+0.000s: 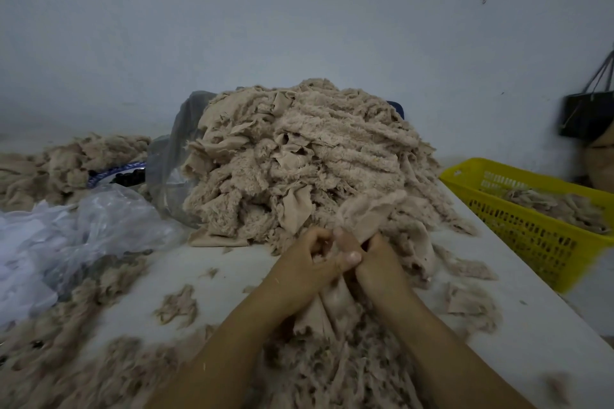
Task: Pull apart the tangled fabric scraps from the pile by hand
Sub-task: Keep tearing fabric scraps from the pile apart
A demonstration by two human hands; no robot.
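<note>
Head view, the only 1 on offer. Both hands are at work at the near foot of the pile [299, 159], which sits mid-table against the wall. The left hand [307, 256] and right hand [377, 254] are almost touching, fingers curled tight, both gripping 1 beige scrap [360, 212]. It rises out of the heap's front edge and trails down between the forearms.

To do this step well, I'd say keep the 2 grips close to the snag and draw them apart sideways. Use short tugs rather than 1 long haul, so the scrap comes free without dragging half the heap forward. The fluffy side looks likely to cling, so peeling at the smooth backing should go easier.

Now the hard-to-read bits:
- The fingertips are buried in cloth, so exactly where each pinch lands I cannot tell.
- The scrap's lower end is lost in the loose fluff near the bottom edge.
- The yellow basket [465, 191] holds some scraps but is cut off at the right edge.
- Crumpled plastic bags [99, 219] on the left hide part of the table [232, 262].
- Something blue peeks out behind the heap, unidentifiable.
</note>
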